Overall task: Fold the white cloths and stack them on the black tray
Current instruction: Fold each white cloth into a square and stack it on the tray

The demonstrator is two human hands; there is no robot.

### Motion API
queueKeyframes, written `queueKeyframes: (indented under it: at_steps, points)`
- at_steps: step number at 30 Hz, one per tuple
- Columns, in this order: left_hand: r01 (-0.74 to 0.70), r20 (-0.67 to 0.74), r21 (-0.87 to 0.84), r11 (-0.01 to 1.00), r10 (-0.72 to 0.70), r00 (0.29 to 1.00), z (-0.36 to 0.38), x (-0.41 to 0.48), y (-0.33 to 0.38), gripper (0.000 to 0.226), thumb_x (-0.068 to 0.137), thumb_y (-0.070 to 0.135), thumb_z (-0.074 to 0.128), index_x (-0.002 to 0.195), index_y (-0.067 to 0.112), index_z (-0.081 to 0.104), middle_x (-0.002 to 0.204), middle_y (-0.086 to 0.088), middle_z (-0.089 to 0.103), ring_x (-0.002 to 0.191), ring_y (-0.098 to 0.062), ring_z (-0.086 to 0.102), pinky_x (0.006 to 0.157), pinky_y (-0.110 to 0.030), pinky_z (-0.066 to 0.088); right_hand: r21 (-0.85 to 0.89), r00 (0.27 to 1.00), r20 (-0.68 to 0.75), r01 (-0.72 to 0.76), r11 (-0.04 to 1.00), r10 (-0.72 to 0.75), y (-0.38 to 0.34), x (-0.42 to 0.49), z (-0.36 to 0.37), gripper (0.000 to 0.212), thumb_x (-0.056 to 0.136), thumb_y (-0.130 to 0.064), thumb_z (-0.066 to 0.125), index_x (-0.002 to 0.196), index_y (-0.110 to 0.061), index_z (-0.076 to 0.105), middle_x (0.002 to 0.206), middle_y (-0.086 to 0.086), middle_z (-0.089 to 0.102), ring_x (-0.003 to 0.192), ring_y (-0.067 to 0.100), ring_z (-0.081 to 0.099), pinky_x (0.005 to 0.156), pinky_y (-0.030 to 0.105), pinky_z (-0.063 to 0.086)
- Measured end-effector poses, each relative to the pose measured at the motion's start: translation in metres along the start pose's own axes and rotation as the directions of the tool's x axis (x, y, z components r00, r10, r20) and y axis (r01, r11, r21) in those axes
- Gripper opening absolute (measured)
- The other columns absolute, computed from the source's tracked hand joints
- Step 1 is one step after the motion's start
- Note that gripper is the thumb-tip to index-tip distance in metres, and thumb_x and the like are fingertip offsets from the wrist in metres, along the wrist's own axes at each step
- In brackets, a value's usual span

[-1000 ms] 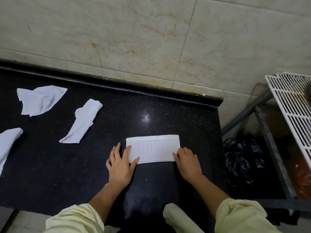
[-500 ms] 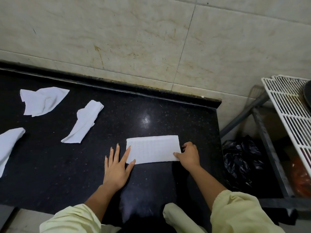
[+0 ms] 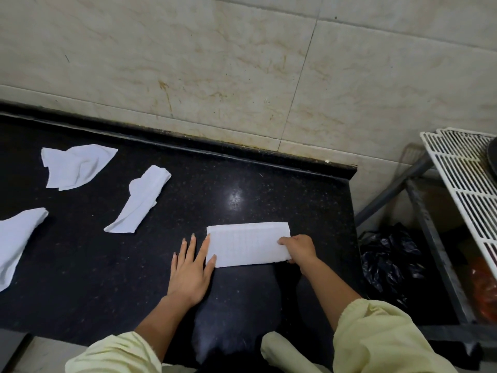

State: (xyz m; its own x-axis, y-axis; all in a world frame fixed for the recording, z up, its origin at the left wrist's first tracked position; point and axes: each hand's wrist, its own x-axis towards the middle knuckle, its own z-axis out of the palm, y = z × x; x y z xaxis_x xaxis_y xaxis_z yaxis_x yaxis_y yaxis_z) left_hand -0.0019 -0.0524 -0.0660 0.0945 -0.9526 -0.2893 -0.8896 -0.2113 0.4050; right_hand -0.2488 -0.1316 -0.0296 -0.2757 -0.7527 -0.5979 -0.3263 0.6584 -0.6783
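Near the right end of the black table (image 3: 80, 278), lying flat: 1 folded white cloth (image 3: 247, 243), a neat rectangle with its long sides roughly parallel to the wall.

At its left short edge, the left grip (image 3: 189, 267): released, palm down on the table, fingers straight and slightly spread, forefinger and thumb just touching the edge of the cloth.

At its right short edge, the right grip (image 3: 297, 250): grasping the folded white cloth, fingers curled round that end and pinching it, 1 fingertip resting on top.

Pale yellow sleeves (image 3: 376, 335) pushed up on both forearms.

Further left on the table, well apart from the folded piece, 3 more white pieces, none folded:
- 1 crumpled cloth (image 3: 75, 166) near the back edge
- 1 twisted cloth (image 3: 139, 200), long and narrow, just right of it and nearer
- 1 cut-off cloth (image 3: 16, 238), partly out of view at the left border

Behind the table, a beige tiled wall (image 3: 215, 63) with brownish stains. To the right, beyond the table's end, a white wire rack (image 3: 462, 189) on a grey metal frame, and below it a crumpled black plastic bag (image 3: 390, 259).
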Motion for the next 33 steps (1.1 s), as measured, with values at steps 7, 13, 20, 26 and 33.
queueKeyframes:
  at_steps: [7, 13, 20, 26, 33]
  points:
    - [-0.019, -0.008, -0.053, 0.998, 0.018, 1.000, -0.006, 0.004, -0.009, 0.060, 0.101, 0.047, 0.023, 0.153, 0.031, -0.003, 0.161, 0.004, -0.008, 0.147, -0.016, -0.016, 0.120, -0.038, -0.006, 0.053, 0.999, -0.034, 0.036, 0.998, -0.035, -0.003, -0.002, -0.004, 0.003, 0.080, -0.008, 0.067, 0.081, -0.007, 0.065, 0.087, 0.009, 0.064, 0.075, 0.019, 0.058, 0.061, 0.031, 0.050]
    - [-0.072, -0.006, -0.081, 0.994, 0.072, 0.997, -0.006, 0.008, -0.020, 0.055, 0.102, 0.045, 0.026, 0.153, 0.034, 0.010, 0.162, 0.004, -0.005, 0.148, -0.017, -0.012, 0.120, -0.038, -0.003, 0.001, 0.979, 0.023, 0.203, 0.979, -0.203, -0.025, -0.017, 0.006, 0.016, 0.076, -0.004, 0.072, 0.073, -0.015, 0.061, 0.082, 0.002, 0.064, 0.079, 0.017, 0.060, 0.075, 0.035, 0.051]
    - [-0.088, -0.015, -0.021, 0.996, 0.087, 0.996, -0.004, 0.009, -0.022, 0.054, 0.102, 0.046, 0.026, 0.152, 0.035, 0.012, 0.162, 0.003, -0.005, 0.148, -0.018, -0.012, 0.119, -0.037, -0.003, -0.058, 0.946, 0.142, 0.302, 0.952, -0.291, -0.050, -0.032, 0.038, 0.015, 0.076, -0.010, 0.074, 0.075, -0.018, 0.062, 0.085, 0.000, 0.066, 0.085, 0.018, 0.064, 0.075, 0.033, 0.052]
    - [-0.086, -0.011, 0.003, 0.996, 0.086, 0.996, -0.004, 0.008, -0.022, 0.054, 0.101, 0.048, 0.022, 0.152, 0.037, 0.010, 0.162, 0.003, -0.007, 0.148, -0.017, -0.013, 0.119, -0.036, -0.004, -0.130, 0.944, 0.227, 0.273, 0.953, -0.239, -0.055, -0.041, 0.081, 0.011, 0.082, -0.012, 0.070, 0.082, -0.017, 0.061, 0.088, 0.001, 0.063, 0.078, 0.014, 0.061, 0.061, 0.028, 0.056]
    - [-0.106, -0.021, 0.032, 0.994, 0.106, 0.994, -0.003, 0.008, -0.025, 0.080, 0.078, 0.058, -0.012, 0.152, 0.038, 0.011, 0.162, 0.002, -0.004, 0.149, -0.019, -0.009, 0.118, -0.035, -0.003, -0.280, 0.938, 0.258, 0.300, 0.912, -0.230, -0.040, -0.039, 0.119, 0.012, 0.085, -0.014, 0.065, 0.095, -0.017, 0.058, 0.095, 0.000, 0.062, 0.098, 0.021, 0.063, 0.086, 0.037, 0.055]
